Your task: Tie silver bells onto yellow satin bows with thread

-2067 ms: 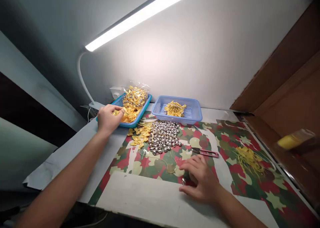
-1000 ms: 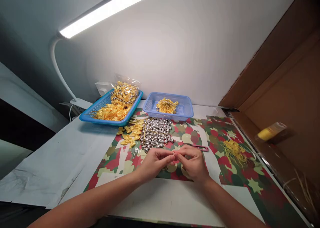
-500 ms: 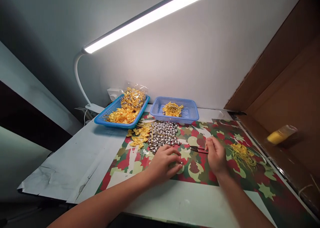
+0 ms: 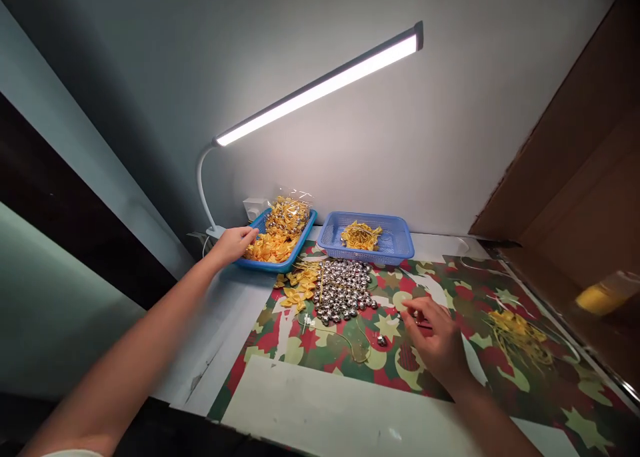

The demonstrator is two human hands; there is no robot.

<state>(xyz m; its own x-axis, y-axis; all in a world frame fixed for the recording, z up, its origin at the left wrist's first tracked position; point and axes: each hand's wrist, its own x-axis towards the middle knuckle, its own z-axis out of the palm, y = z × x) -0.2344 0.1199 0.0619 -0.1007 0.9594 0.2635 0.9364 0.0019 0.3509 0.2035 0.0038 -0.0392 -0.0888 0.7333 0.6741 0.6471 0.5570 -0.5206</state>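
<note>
My left hand (image 4: 233, 245) is at the left side of the blue basket (image 4: 280, 268), beside its yellow ribbon bows (image 4: 273, 247). Its fingers are pressed together, and whatever is in them is hidden. Over the patterned mat, my right hand (image 4: 440, 340) is closed round small snips (image 4: 424, 324), mostly covered by the fingers. One silver bell (image 4: 382, 340) lies loose left of that hand, near a thin loop of cord (image 4: 353, 350). Behind it rows of silver bells (image 4: 345, 287) are laid out, with yellow bows (image 4: 295, 297) at their left.
A second, lighter blue basket (image 4: 407, 247) at the back holds a yellow bundle (image 4: 361, 235). More yellow bows with cords (image 4: 517, 327) lie at right. A lit lamp (image 4: 320, 91) spans above the table. Cardboard (image 4: 560, 157) stands on the right, near a blurred yellow spool (image 4: 605, 293).
My left hand has left the loose bell and reached across to the left basket. My right hand still has the snips, now turned so the fingers cover them. The view has shifted.
</note>
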